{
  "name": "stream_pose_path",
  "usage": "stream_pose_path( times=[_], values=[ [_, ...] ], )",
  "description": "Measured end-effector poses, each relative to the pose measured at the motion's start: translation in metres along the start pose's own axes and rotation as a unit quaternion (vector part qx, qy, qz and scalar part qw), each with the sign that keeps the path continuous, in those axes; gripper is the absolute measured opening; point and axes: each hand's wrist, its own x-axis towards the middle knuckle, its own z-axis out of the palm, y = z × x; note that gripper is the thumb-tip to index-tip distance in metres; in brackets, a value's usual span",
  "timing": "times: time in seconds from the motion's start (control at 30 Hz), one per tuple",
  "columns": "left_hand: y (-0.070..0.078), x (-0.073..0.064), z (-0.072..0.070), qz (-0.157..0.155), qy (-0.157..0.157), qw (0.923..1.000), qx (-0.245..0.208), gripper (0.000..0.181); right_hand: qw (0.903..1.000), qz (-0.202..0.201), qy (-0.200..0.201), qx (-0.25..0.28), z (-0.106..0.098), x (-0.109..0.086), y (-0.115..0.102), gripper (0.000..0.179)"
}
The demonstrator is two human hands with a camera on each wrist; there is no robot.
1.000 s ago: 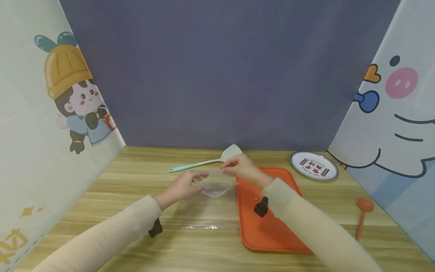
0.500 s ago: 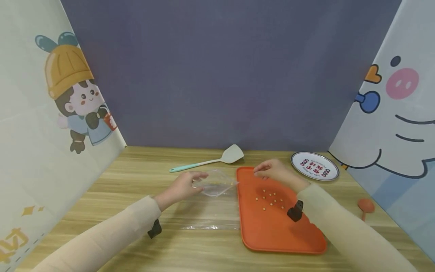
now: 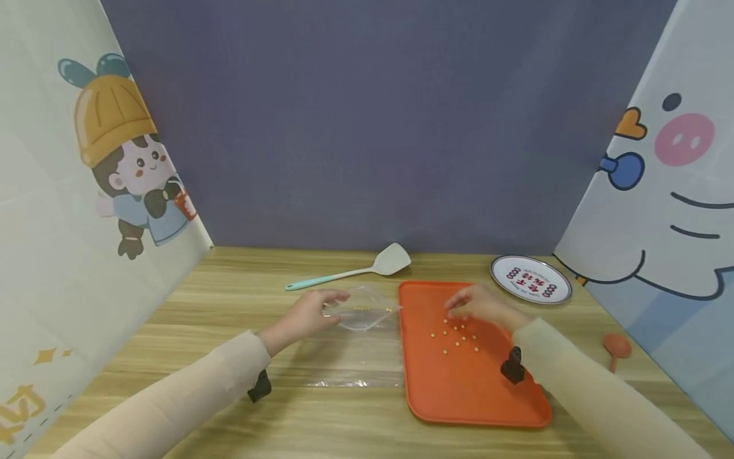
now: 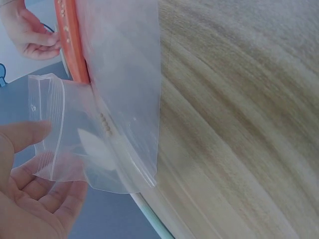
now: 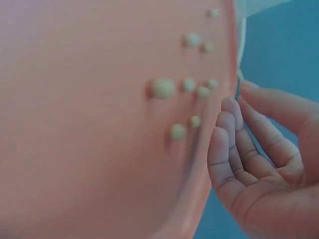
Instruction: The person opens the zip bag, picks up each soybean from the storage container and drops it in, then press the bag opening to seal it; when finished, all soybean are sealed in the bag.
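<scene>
My left hand (image 3: 306, 315) holds the mouth of a clear zip bag (image 4: 75, 112), thumb on one side and fingers on the other. A short row of small round soybeans (image 4: 105, 123) rests inside the bag, whose lower part lies along the table. Over the orange tray (image 3: 459, 392), my right hand (image 3: 482, 307) hovers at the far side of several loose pale soybeans (image 3: 457, 344). In the right wrist view, the fingers of that hand (image 5: 264, 159) are loosely bent, with nothing visible between thumb and fingertips.
Behind the bag lies a white spatula (image 3: 392, 260) with a mint handle. A white plate (image 3: 530, 279) with red lettering sits at the back right, and an orange spoon (image 3: 617, 346) lies near the right wall. A dark panel (image 3: 367, 127) closes off the back.
My right hand has left the bag and moved right, then lowered toward the soybeans on the tray. The left hand keeps its hold on the bag in the same place.
</scene>
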Motion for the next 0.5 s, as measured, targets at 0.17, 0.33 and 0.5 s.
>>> stream_pose_path(
  times=[0.17, 0.33, 0.5],
  values=[
    [-0.001, 0.001, 0.0, 0.0, -0.002, 1.0, 0.005, 0.043, 0.9997, -0.017, -0.017, 0.01, 0.007, 0.004, 0.008, 0.023],
    [-0.003, 0.002, 0.001, -0.003, -0.004, 0.9999, 0.01, 0.043, 0.9992, -0.031, -0.005, -0.026, 0.011, 0.007, 0.01, 0.019],
    [-0.004, 0.002, 0.001, -0.005, -0.003, 1.0, 0.004, 0.043, 0.9982, -0.034, -0.001, -0.05, 0.014, 0.01, 0.01, 0.015]
  ],
)
